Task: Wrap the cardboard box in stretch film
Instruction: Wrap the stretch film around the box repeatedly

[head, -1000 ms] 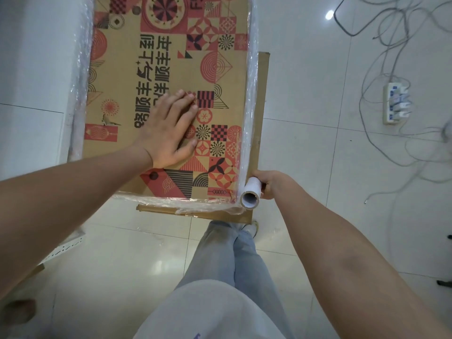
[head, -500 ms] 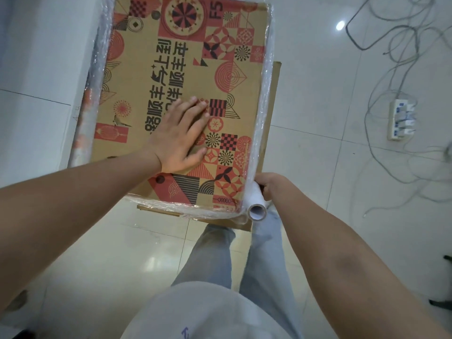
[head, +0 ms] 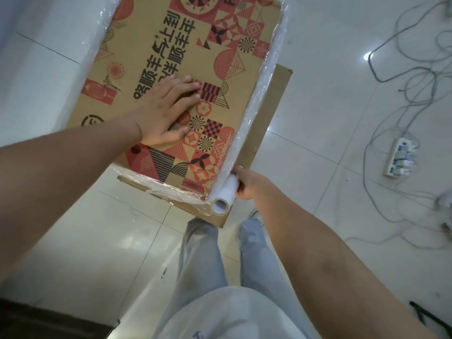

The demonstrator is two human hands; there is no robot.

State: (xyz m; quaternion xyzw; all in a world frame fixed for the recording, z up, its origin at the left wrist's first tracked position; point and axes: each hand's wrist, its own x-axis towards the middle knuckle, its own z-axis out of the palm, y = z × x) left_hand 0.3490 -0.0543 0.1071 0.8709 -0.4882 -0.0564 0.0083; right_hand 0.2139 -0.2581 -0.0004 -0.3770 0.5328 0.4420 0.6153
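On top of the cardboard box (head: pixel 171 57), the left hand (head: pixel 163 113) is laid flat with fingers straight. At the box's near right corner, the film roll (head: pixel 223 195) is gripped by the right hand (head: pixel 249 183).

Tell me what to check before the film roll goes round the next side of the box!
1. Left hand flat on the cardboard box, steadying it: ok.
2. Right hand gripping the stretch film roll: ok.
3. Roll sits at the box's near right corner, ready to turn: ok.
4. Stretch film lies along the right side: ok.
5. Film left on the roll: cannot tell.
6. Floor cables lie away from the feet: ok.
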